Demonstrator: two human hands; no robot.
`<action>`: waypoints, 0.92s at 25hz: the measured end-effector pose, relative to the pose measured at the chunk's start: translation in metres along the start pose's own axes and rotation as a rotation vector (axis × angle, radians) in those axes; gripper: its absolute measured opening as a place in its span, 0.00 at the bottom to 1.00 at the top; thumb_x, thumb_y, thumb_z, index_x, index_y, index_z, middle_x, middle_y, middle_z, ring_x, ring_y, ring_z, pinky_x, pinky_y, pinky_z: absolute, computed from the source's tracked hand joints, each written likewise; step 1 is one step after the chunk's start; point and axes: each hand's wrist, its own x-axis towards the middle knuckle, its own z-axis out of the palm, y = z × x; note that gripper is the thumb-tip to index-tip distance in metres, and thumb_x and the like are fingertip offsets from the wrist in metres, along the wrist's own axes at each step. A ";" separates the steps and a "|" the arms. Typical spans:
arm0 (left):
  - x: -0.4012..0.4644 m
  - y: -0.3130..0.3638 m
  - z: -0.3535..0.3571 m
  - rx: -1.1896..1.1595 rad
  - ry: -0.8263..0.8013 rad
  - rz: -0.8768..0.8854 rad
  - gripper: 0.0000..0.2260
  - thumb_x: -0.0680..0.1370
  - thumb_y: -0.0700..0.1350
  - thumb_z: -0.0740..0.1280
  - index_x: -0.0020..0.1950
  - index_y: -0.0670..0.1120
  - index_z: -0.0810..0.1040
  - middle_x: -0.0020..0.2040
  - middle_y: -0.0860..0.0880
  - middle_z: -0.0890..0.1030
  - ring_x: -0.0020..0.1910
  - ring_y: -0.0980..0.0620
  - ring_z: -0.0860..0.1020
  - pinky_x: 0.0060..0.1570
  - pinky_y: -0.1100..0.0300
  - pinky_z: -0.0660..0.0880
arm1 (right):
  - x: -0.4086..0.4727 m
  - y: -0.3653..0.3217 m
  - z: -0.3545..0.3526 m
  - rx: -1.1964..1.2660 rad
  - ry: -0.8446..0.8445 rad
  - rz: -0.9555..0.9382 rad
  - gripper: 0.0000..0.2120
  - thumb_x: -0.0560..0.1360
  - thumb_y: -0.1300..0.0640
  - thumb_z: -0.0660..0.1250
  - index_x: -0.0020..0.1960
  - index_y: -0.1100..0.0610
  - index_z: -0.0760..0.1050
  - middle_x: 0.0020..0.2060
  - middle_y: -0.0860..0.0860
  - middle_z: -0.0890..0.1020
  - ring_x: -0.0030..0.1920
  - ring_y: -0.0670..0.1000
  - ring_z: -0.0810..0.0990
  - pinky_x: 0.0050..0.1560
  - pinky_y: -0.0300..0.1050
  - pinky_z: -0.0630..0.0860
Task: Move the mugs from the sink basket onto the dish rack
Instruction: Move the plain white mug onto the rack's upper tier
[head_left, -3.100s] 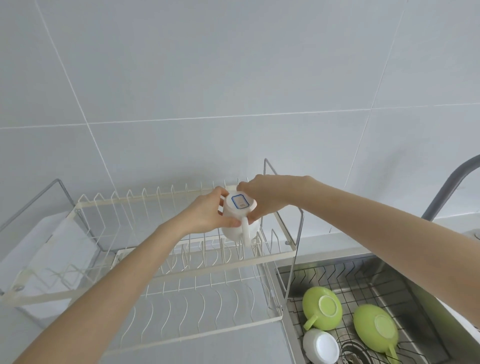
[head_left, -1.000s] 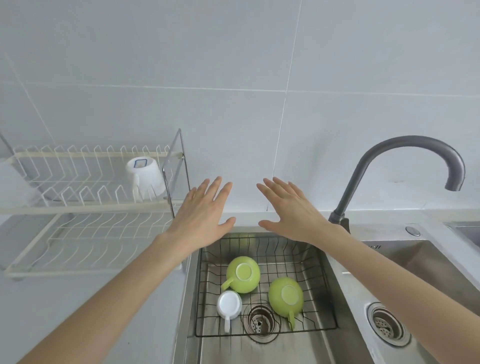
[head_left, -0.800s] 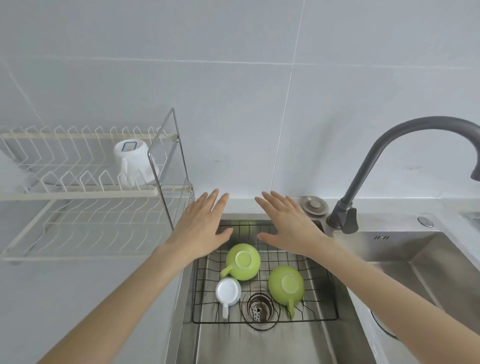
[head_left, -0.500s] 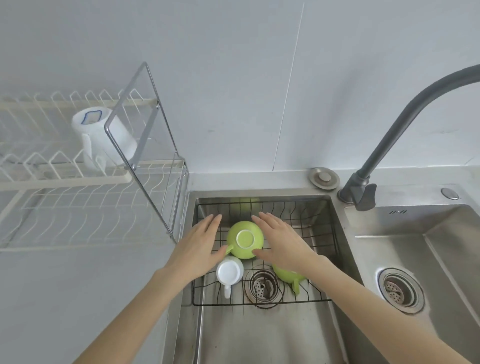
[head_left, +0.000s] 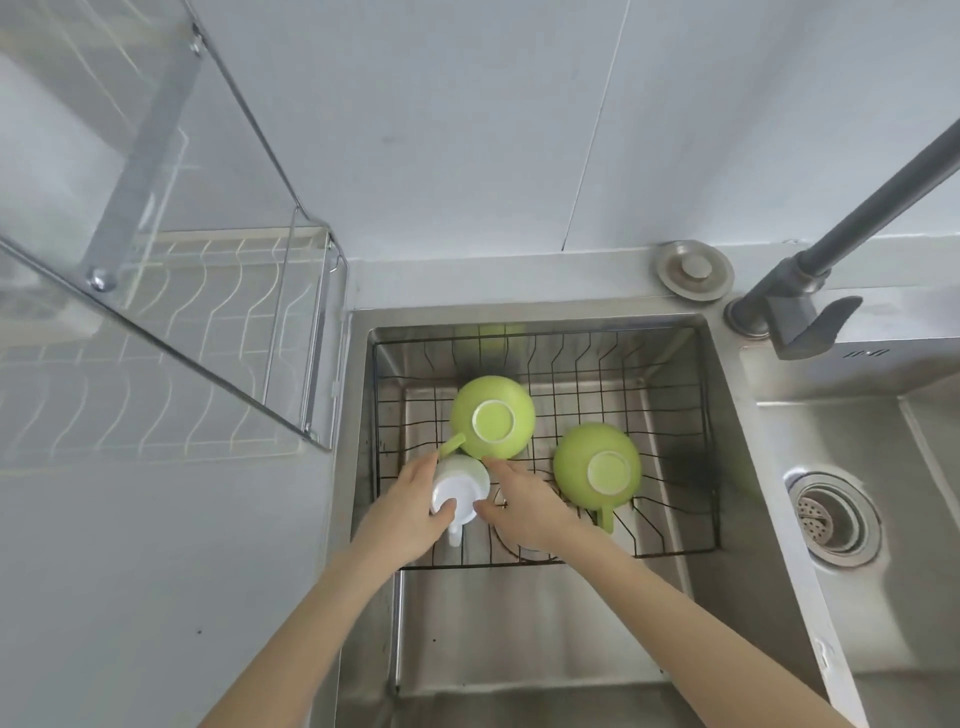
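Observation:
A small white mug (head_left: 460, 488) stands upside down in the black wire sink basket (head_left: 670, 552), handle toward me. My left hand (head_left: 413, 512) wraps its left side and my right hand (head_left: 524, 512) presses its right side, so both hands hold it. Two green mugs also sit upside down in the basket: one (head_left: 492, 423) just behind the white mug, one (head_left: 597, 464) to the right of my right hand. The white wire dish rack (head_left: 171, 332) stands on the counter to the left; its upper tier is out of view.
A steel frame bar of the rack (head_left: 156, 104) juts across the upper left. The dark faucet (head_left: 810, 280) rises at the right, with a round sink plug (head_left: 693, 269) beside it. A second sink basin with a drain (head_left: 831, 519) lies at the right.
My head tilted down toward the sink. Both hands dropped from open above the green mug and closed around the white mug in the basket.

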 end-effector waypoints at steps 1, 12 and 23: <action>0.005 -0.003 0.005 -0.012 -0.025 -0.017 0.28 0.78 0.47 0.59 0.74 0.46 0.50 0.76 0.48 0.56 0.70 0.46 0.65 0.63 0.51 0.70 | 0.006 0.002 0.005 0.034 -0.014 0.023 0.28 0.76 0.55 0.60 0.73 0.57 0.56 0.70 0.57 0.67 0.69 0.57 0.66 0.65 0.48 0.66; 0.018 -0.009 0.023 0.049 -0.057 -0.011 0.28 0.77 0.43 0.59 0.74 0.46 0.51 0.75 0.48 0.58 0.64 0.41 0.71 0.58 0.49 0.72 | 0.024 0.006 0.030 0.260 0.041 0.160 0.23 0.79 0.58 0.55 0.73 0.59 0.55 0.69 0.60 0.69 0.67 0.60 0.69 0.62 0.46 0.66; 0.001 -0.013 0.026 0.027 0.124 0.232 0.28 0.74 0.40 0.65 0.71 0.53 0.59 0.67 0.49 0.65 0.65 0.48 0.64 0.56 0.57 0.71 | -0.001 0.006 0.012 0.564 0.037 0.220 0.20 0.78 0.59 0.55 0.69 0.58 0.65 0.54 0.57 0.76 0.50 0.57 0.77 0.41 0.42 0.78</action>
